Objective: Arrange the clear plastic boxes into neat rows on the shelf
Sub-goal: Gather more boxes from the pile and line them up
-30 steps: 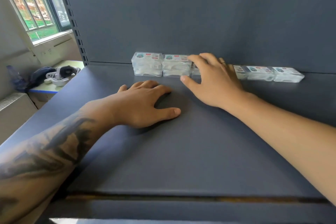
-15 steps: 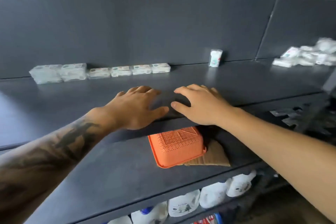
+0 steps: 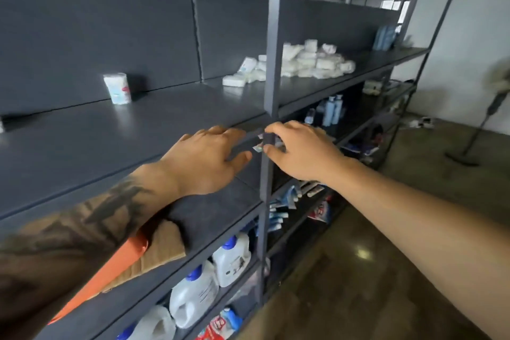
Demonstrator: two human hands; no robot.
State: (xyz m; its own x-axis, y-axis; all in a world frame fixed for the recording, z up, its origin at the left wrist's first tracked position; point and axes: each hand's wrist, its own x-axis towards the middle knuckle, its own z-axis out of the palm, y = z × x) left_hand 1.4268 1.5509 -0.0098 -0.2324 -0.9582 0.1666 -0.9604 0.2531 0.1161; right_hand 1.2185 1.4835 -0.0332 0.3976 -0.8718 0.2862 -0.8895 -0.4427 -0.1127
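A loose pile of clear plastic boxes (image 3: 306, 63) lies on the dark shelf (image 3: 138, 130) in the right-hand bay, behind a grey upright post (image 3: 271, 63). One single box (image 3: 117, 88) stands upright against the back panel further left. My left hand (image 3: 209, 157) hovers over the shelf's front edge, fingers relaxed and holding nothing. My right hand (image 3: 298, 152) is just right of it, beside the post, fingers loosely bent and holding nothing. Both hands are well short of the pile. The arranged row of boxes is out of view to the left.
On the lower shelf, under my left forearm, lie an orange basket (image 3: 110, 270) and a piece of cardboard (image 3: 162, 248). White jugs (image 3: 193, 295) stand on the bottom shelf, with tubes and bottles (image 3: 331, 110) to their right. A floor fan (image 3: 485, 116) stands at the far right.
My view has swung right, away from the arranged row and toward the pile. Both hands left the boxes and moved right along the shelf's front edge, holding nothing.
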